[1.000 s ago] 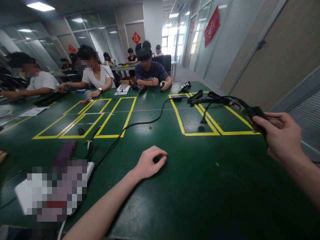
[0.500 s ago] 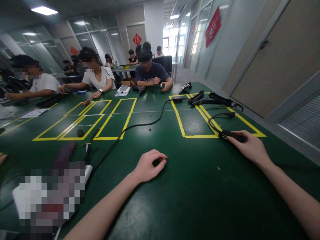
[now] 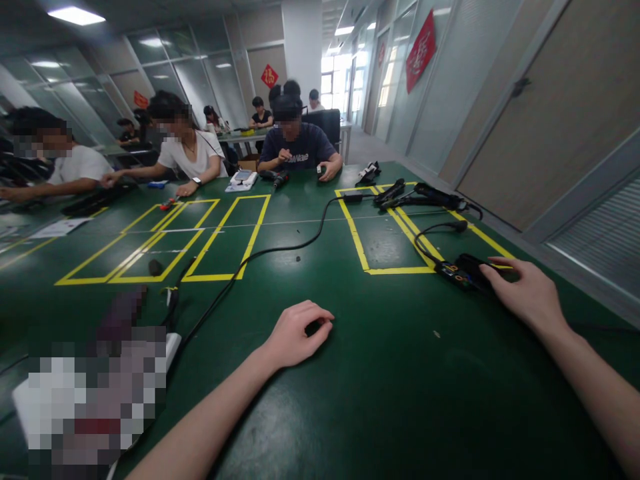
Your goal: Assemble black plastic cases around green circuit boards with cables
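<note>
My left hand [image 3: 299, 335] rests on the green table with its fingers curled and the thumb near the index fingertip; nothing shows inside. At the right, my right hand [image 3: 527, 290] has thumb and fingers closed on the near end of a small black device [image 3: 477, 267]. The device's left part shows small coloured marks or parts [image 3: 454, 273], too small to make out. A short black cable with a plug [image 3: 459, 227] curves away from it. The palm-side fingers of my right hand are partly hidden.
Yellow tape outlines [image 3: 400, 271] mark the green table [image 3: 380, 373]. A long black cable [image 3: 280, 249] runs across it to a black strap bundle [image 3: 425, 198]. A drill [image 3: 280, 178] lies at the far side, where several people sit. Pixelated items [image 3: 115, 393] lie at lower left.
My right hand has shifted right and slightly nearer, uncovering the device's left part with its coloured marks. My left hand stays in place. The person opposite has moved a hand leftward.
</note>
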Demonstrator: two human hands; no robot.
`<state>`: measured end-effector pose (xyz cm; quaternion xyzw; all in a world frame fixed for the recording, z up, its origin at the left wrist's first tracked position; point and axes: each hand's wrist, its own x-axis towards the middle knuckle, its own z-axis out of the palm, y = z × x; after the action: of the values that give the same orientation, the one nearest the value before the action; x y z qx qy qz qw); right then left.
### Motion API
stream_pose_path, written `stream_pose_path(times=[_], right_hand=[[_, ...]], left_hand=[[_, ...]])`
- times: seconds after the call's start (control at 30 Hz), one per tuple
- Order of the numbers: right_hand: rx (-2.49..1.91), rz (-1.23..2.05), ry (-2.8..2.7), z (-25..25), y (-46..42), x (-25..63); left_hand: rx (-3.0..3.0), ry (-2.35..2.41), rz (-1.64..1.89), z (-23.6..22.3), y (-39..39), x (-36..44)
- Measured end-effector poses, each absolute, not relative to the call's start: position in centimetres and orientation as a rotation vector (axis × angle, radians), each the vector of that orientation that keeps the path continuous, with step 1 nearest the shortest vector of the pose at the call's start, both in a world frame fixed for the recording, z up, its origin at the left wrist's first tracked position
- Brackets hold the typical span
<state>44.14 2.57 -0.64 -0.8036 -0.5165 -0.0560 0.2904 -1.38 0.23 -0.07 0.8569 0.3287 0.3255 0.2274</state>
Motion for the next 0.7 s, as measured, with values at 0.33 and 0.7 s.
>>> stream_pose_path(times=[0.33,0.7], right_hand=[[-2.374,0.200,-1.483,1.6,1.6,41.1],[-2.226,0.011,-1.320,0.6,2.2,41.3]], left_hand=[[2.367,0.912,0.891,-0.1,0.3,-1.4],[2.383,0.920,0.879,-0.3,0.4,-1.5]])
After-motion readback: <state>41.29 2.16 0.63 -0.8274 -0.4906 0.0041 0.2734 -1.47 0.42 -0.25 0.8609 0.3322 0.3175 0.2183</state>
